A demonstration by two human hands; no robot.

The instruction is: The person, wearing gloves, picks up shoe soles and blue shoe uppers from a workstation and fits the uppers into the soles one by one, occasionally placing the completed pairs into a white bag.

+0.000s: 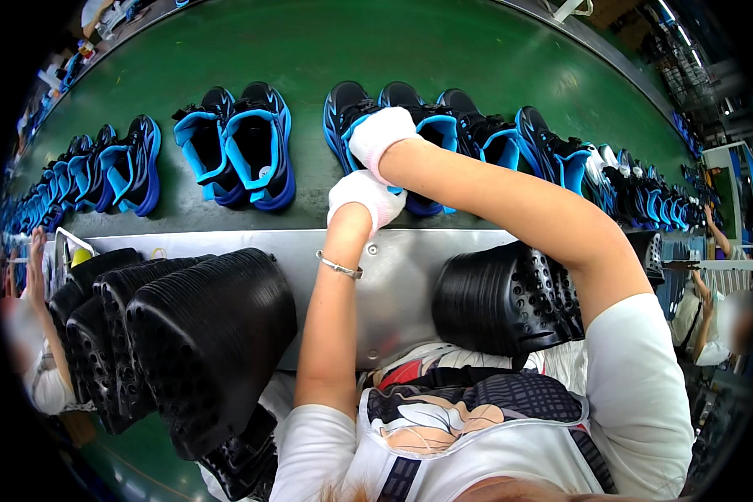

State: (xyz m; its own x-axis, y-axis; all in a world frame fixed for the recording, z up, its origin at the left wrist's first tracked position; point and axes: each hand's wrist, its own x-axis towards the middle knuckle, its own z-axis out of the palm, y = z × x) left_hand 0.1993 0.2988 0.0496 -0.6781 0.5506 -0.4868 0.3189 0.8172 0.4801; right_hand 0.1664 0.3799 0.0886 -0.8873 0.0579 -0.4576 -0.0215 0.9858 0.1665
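Note:
A black sneaker (344,100) with blue lining and sole stands on the green belt, toe pointing away from me. My left hand (365,201), in a white glove, is closed round its heel end. Over the shoe's opening and laces lies my right hand (383,138), also gloved and with its fingers curled in; the right forearm crosses in from the right. Both hands cover most of this shoe, and the fingertips are hidden. Just right of it is a matching sneaker (437,127), partly behind my right wrist. Farther left stands another pair (259,146).
Rows of similar sneakers (131,167) line the green belt (477,50) on both sides. Along its near edge runs a metal ledge (393,276). Stacks of black perforated plastic pieces stand left (217,326) and right (510,297) of my arms. Co-workers are at both sides.

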